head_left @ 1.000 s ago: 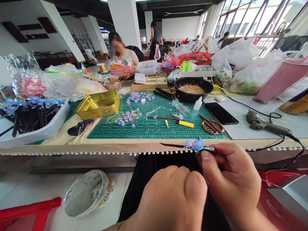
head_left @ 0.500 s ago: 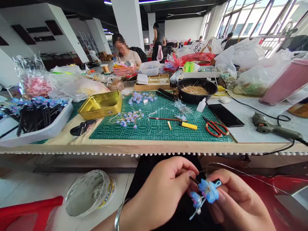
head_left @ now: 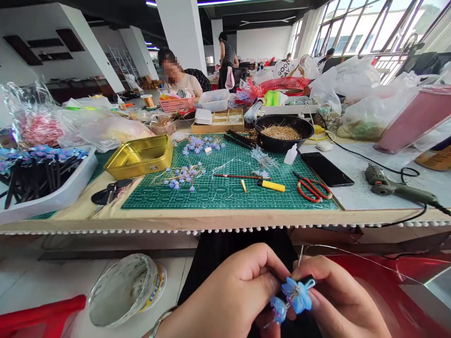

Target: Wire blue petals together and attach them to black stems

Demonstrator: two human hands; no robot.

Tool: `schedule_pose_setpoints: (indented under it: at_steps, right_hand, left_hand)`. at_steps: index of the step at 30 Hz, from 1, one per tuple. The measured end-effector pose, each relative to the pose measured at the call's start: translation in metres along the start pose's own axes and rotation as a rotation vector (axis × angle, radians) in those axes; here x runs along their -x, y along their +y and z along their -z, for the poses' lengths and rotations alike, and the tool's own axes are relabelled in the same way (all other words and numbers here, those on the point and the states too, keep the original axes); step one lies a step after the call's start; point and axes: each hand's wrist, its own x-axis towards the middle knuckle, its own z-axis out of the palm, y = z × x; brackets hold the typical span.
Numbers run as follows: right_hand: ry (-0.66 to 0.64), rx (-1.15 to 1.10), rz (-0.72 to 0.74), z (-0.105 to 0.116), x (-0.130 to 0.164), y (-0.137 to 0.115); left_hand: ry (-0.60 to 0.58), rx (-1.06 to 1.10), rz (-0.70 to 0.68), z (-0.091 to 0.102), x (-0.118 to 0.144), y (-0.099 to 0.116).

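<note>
Over my lap, in front of the table edge, both hands are close together on a blue flower ornament (head_left: 299, 295) with a black stick part. My right hand (head_left: 340, 295) pinches it between thumb and index finger beside the larger flower. My left hand (head_left: 243, 286) is closed at the other side, thumb and index finger together by the petals; its grip is partly hidden. A smaller blue flower (head_left: 278, 310) hangs below. Thin silver wire (head_left: 355, 252) runs from between the hands off to the right.
On the green cutting mat (head_left: 197, 197) lie blue flower stems (head_left: 185, 176), a yellow lighter (head_left: 273, 186) and red-handled scissors (head_left: 313, 188). A gold tin (head_left: 141, 157), black bowl (head_left: 283, 134), phone (head_left: 327, 169) and glue gun (head_left: 391, 185) surround it. A bucket (head_left: 123, 291) stands at lower left.
Both hands and the ornament have shifted slightly left and down, drawing closer together. The smaller flower has turned, and the black stick between the hands is now mostly covered.
</note>
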Motion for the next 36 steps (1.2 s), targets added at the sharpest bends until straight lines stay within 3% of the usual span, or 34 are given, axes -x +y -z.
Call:
schedule_pose_setpoints:
  at_steps: [3,8,13,23,27,36]
  right_hand:
    - [0.029,-0.076,-0.069,0.002,-0.001,0.003]
    - [-0.007,-0.176,-0.229,0.006,0.006,0.011]
    - [-0.036,-0.129,-0.200,0.012,0.006,0.013]
    - [0.006,-0.157,-0.135,0.007,0.004,0.006]
    - [0.004,-0.172,-0.177,0.009,0.006,0.010]
    - [0.069,-0.274,-0.270,-0.003,0.006,0.004]
  left_hand:
    - [-0.004,0.086,0.025,0.001,-0.002,-0.001]
    - [-0.141,0.251,0.121,0.005,-0.008,-0.005]
    - [-0.164,0.272,0.196,0.005,-0.009,-0.003]
    - [-0.169,0.308,0.013,0.008,-0.004,-0.007]
    - [-0.138,0.221,0.005,0.005,-0.001,-0.006]
    - [-0.149,0.392,0.021,0.009,-0.010,-0.007]
